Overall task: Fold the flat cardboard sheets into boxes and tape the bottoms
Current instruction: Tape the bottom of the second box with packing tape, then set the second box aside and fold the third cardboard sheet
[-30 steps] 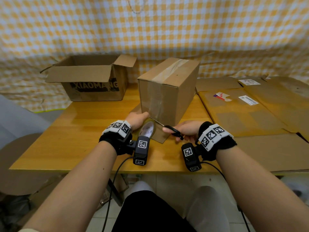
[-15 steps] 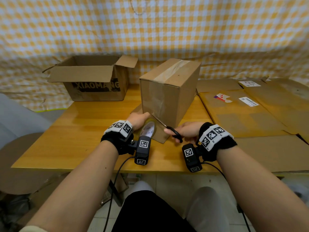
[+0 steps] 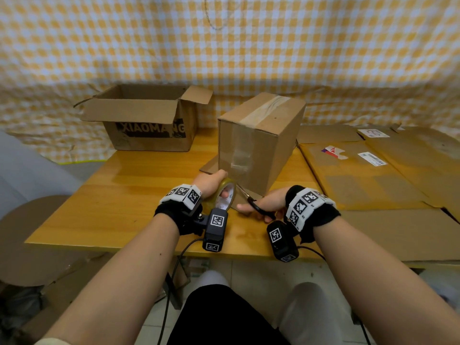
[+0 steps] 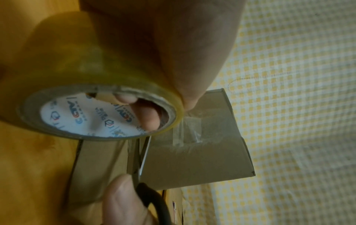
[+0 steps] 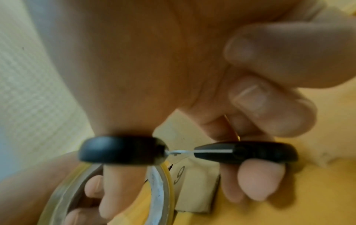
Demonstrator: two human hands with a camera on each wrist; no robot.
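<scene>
A folded cardboard box (image 3: pixel 258 140) stands on the wooden table (image 3: pixel 112 195), a clear tape strip running over its top and down its near face. My left hand (image 3: pixel 211 181) grips a roll of clear tape (image 3: pixel 225 195) at the box's near bottom edge, fingers (image 4: pixel 144 115) hooked through the core of the roll (image 4: pixel 92 97). A short stretch of tape runs from the roll to the box (image 4: pixel 202 152). My right hand (image 3: pixel 266 202) holds black-handled scissors (image 3: pixel 258 206), thumb and finger through the loops (image 5: pixel 123 150). The blades (image 4: pixel 142 153) lie at that stretch of tape.
An open box printed XIAOMANG (image 3: pixel 149 125) sits at the back left of the table. Several flat cardboard sheets (image 3: pixel 373 175) with labels cover the right side. A checked cloth (image 3: pixel 249 46) hangs behind. One box flap (image 3: pixel 211 166) lies flat on the table.
The scissor blades have slid further in under the roll toward the taut tape. Both hands stay at the box's near bottom edge.
</scene>
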